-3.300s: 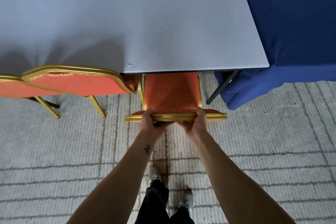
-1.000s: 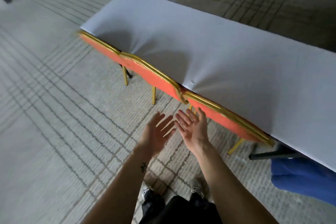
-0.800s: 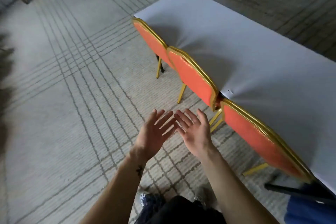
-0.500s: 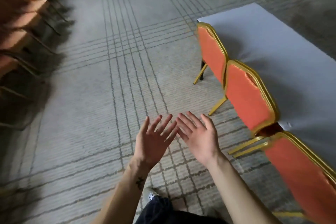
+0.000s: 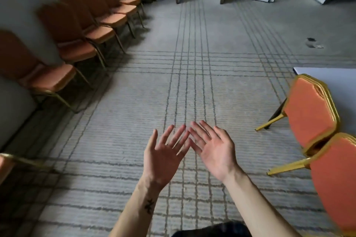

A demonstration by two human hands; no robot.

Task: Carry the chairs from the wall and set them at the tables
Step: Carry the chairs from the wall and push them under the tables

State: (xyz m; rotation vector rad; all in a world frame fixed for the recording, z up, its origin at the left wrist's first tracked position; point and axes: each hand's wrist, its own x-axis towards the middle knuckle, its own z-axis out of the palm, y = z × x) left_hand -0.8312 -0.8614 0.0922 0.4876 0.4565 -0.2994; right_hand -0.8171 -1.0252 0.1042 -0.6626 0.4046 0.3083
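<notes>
1. Hovering palm-up over the grey lined carpet [image 5: 134, 131], the left hand [image 5: 163, 158] and the right hand [image 5: 213, 152] are both spread flat with fingers straight and fanned, and neither has hold of anything. Their fingertips come very close together; whether they touch I cannot tell.
2. A small dark tattoo [image 5: 149, 206] sits on the forearm behind the left hand.
3. Well to the left of the hands and running on ahead of them, a row of orange chairs [image 5: 100, 33] stands with backs to the wall, blurred.
4. Well apart to the right of the right hand, the far gold-framed chair [image 5: 310, 115] and the near gold-framed chair [image 5: 339, 188] stand side by side at the white table [image 5: 342, 82], their orange backs turned toward the hands.
5. Far ahead and to the right of the hands, a dark bit of debris [image 5: 313, 43] lies on the carpet.
</notes>
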